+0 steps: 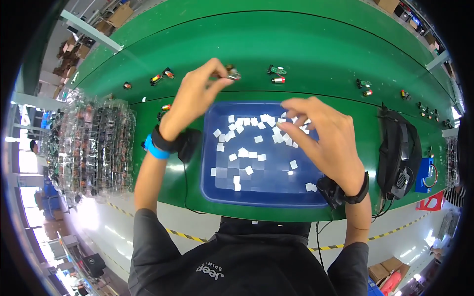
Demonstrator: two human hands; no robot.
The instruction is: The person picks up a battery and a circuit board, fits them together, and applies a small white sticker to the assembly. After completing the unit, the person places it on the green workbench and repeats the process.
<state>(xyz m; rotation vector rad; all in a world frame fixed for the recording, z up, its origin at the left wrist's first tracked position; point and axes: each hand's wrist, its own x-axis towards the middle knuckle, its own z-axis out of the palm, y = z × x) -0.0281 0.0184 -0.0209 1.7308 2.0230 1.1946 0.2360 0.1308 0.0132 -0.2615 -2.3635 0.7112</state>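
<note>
My left hand (200,91) is raised above the green bench, its thumb and fingers pinched on a small electronic part (232,73). That part looks like a little circuit board, though blur hides its details. Over the right side of a blue plastic tray (210,197) hovers my right hand (328,135), thumb and forefinger apart with nothing visible between them. Small white square pieces (258,139) lie scattered across the tray bottom, some overlapping. Beyond the tray rests a green circuit board (278,70) beside a red-and-white cylinder (278,80).
Stacked clear plastic trays (91,148) full of parts stand at the left. More small board assemblies (364,84) are spread along the far strip of the green bench (316,39). A black bag (399,148) and a blue box (423,175) sit at the right.
</note>
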